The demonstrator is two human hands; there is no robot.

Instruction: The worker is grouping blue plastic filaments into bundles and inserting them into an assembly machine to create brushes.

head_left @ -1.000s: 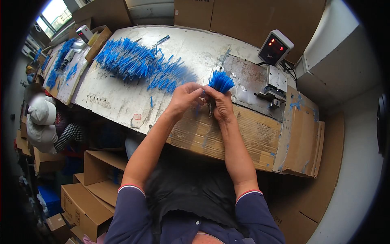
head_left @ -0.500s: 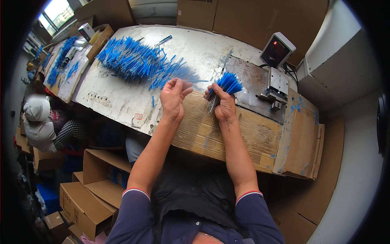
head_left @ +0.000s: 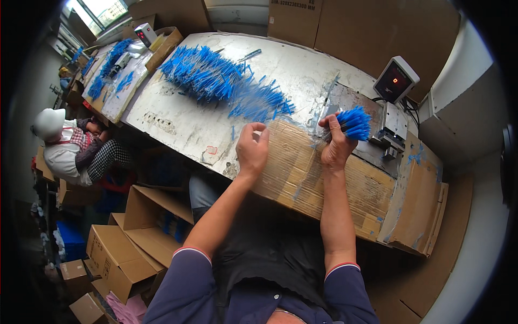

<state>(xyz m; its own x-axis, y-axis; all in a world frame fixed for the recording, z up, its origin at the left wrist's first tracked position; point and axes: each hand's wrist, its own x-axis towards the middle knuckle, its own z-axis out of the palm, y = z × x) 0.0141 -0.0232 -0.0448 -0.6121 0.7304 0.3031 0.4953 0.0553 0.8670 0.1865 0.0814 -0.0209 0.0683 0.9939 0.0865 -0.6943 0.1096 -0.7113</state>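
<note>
My right hand (head_left: 337, 146) is closed round a bundle of thin pale wire-like stems with blue plastic ends (head_left: 353, 123). The blue ends fan out on the right of the fist, over the worn metal plate. To its left, my left hand (head_left: 252, 151) is above the near edge of the table, with curled fingers and the thumb against them. Whether it holds anything is hidden. Beyond it lies a large loose pile of the same blue-ended stems (head_left: 202, 73), its near end blurred.
A small metal fixture (head_left: 393, 132) stands at the right beside a box with a red digital display (head_left: 396, 80). Flat cardboard (head_left: 302, 162) covers the table's front. A blue pen-like tool (head_left: 250, 55) lies behind the pile. Open cartons (head_left: 116, 264) and a seated person (head_left: 70, 146) are at the left.
The whole view has shifted, so the table sits further right. My right hand has moved toward the metal fixture with the bundle. My left hand has drawn nearer to me. The red display reading differs.
</note>
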